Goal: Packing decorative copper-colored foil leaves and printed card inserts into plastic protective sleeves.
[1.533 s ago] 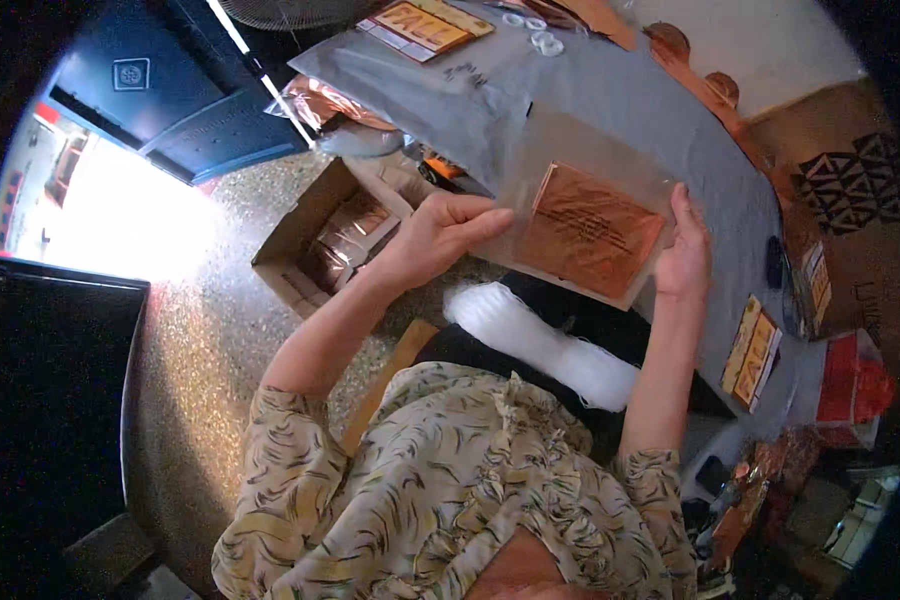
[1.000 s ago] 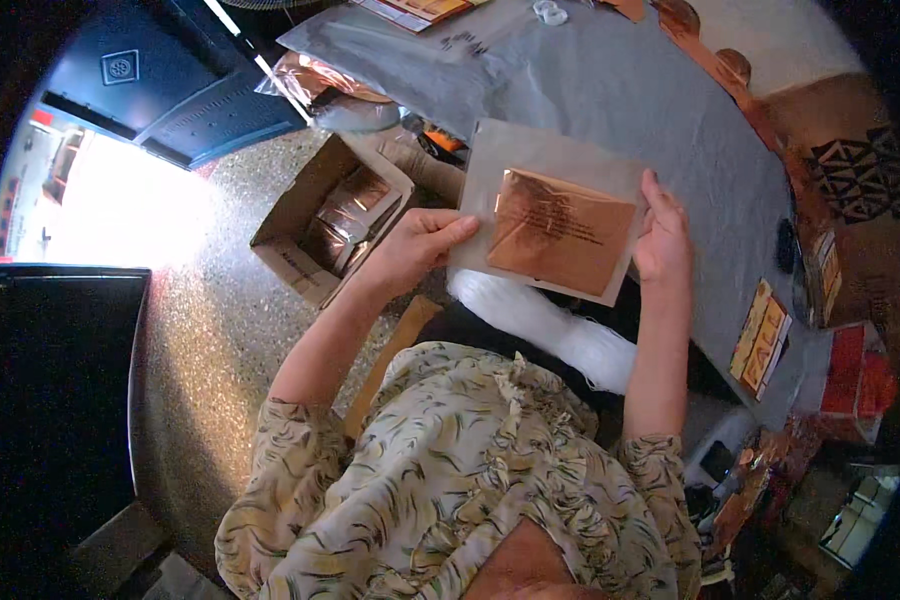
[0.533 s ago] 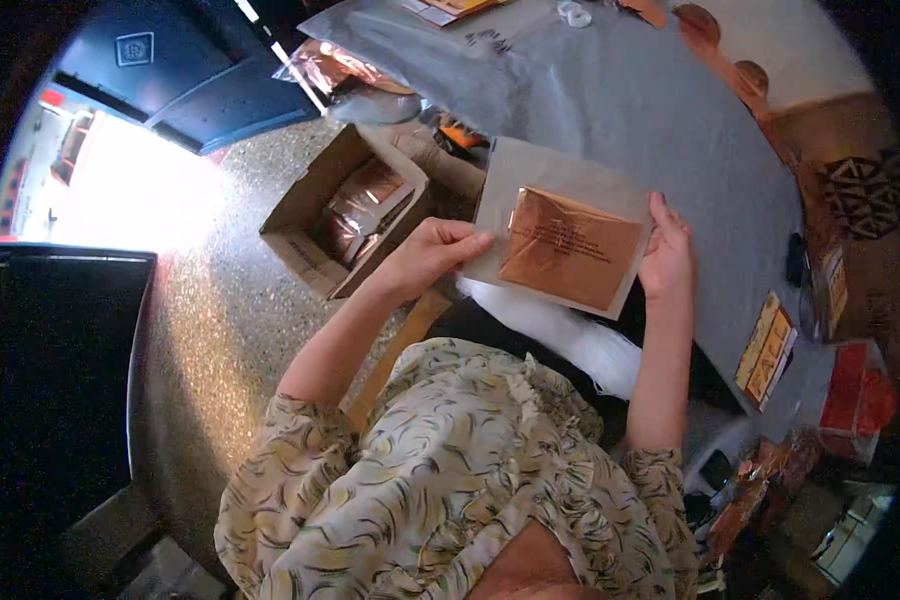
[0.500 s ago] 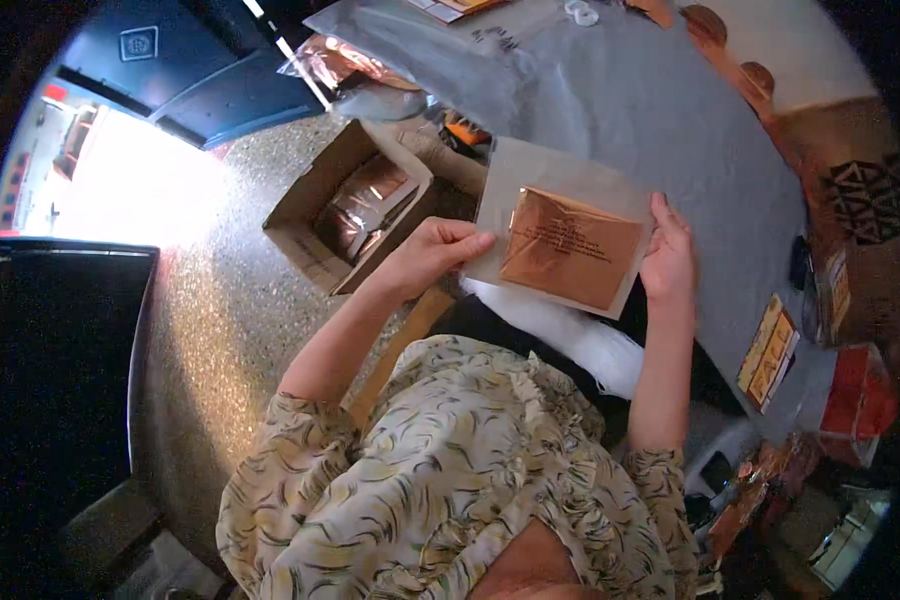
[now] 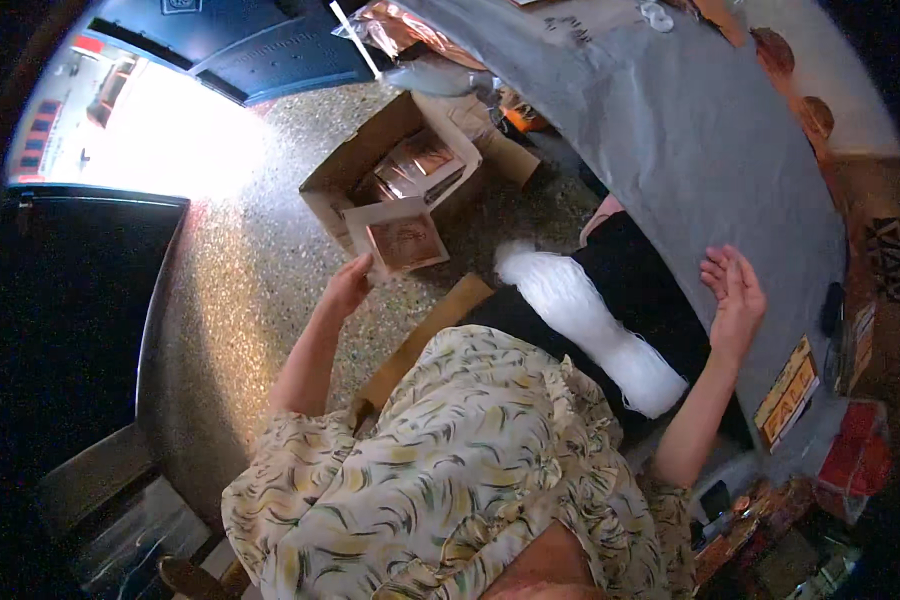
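Observation:
Pinched by one corner, a flat packet (image 5: 407, 243) with a whitish border and a copper-coloured foil square hangs from my left hand (image 5: 349, 286). It is in front of the open cardboard box (image 5: 332, 178), overlapping its near side. Inside that box lie more copper-coloured packets (image 5: 417, 165). My right hand (image 5: 736, 305) is over the edge of the grey-covered table (image 5: 695, 150), fingers loosely apart and nothing in them. Across my dark-clothed lap rests a hank of white thread (image 5: 595, 322).
A printed orange-and-white card (image 5: 786, 396) and a clear container with red contents (image 5: 854, 450) are at the table's right. Copper-coloured wrapping (image 5: 420, 38) hangs over the far left edge. A dark door (image 5: 75, 310) stands left, beside a bright doorway.
My left hand has carried the packet left and down to the box. The right hand has let go of it and moved right. The thread hank shows fully now.

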Demonstrator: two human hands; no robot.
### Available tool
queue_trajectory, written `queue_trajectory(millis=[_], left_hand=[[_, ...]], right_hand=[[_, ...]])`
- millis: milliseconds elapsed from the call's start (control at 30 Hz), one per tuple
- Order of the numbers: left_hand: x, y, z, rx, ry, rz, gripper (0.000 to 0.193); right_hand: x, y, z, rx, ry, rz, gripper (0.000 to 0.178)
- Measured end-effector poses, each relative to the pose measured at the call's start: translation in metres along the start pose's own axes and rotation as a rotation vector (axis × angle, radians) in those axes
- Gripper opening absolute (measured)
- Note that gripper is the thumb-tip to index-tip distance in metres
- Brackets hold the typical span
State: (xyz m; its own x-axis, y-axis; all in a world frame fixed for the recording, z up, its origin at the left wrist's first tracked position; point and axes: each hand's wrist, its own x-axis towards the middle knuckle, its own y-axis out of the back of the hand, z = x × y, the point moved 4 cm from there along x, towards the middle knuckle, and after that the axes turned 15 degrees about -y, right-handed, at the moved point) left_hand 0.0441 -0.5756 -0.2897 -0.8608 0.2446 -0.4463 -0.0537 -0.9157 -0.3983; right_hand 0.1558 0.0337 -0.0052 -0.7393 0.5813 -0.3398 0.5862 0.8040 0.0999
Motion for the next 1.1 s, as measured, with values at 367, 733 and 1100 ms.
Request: queue_trajectory(millis=[367,733,1100], left_hand=[[0.017,-0.041,-0.003,-0.110,0.038,0.133,0.023],[0.058,-0.089,-0.067,-0.485,0.136,0.202,0.012],[0.079,-0.121,-0.073,-0.268,0.007,0.158,0.011]], right_hand=[[0.000,0.002,0.002,-0.034,0.034,-0.020,0.032],[-0.001,0.007,0.009,-0.023,0.074,-0.010,0.031],[-0.003,0.010,0.014,-0.060,0.094,-0.010,0.032]])
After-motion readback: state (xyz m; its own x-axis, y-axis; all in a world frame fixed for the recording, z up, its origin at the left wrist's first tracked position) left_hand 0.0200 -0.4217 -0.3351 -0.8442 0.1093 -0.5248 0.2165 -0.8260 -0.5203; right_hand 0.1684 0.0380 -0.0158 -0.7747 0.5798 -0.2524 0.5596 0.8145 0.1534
